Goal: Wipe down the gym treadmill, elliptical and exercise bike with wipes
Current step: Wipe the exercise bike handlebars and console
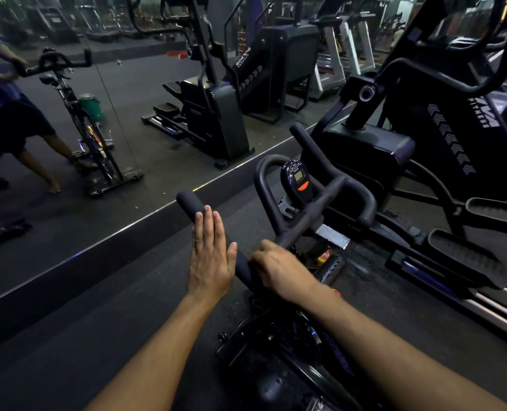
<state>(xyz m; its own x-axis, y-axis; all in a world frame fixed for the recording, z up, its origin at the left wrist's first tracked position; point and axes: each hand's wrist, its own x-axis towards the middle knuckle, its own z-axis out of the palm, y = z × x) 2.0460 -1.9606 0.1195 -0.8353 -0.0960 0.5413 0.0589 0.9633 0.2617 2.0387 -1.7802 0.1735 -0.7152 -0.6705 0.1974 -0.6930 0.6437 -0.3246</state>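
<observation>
A black exercise bike stands right in front of me, its handlebar (305, 215) running from lower centre up to the right, with a small console (298, 180) that has an orange button. My left hand (209, 256) lies flat with straight fingers against the bar's left foam grip (190, 203). My right hand (278, 269) curls round the bar just right of it. No wipe shows in either hand. A black elliptical (424, 161) stands to the right of the bike.
A wall mirror (104, 120) fills the left and top, its base strip running diagonally across the floor; it reflects me, the bike, a green bin and other machines. The elliptical's pedals (465, 256) and rails lie at the right. Dark rubber floor (83, 336) spreads at lower left.
</observation>
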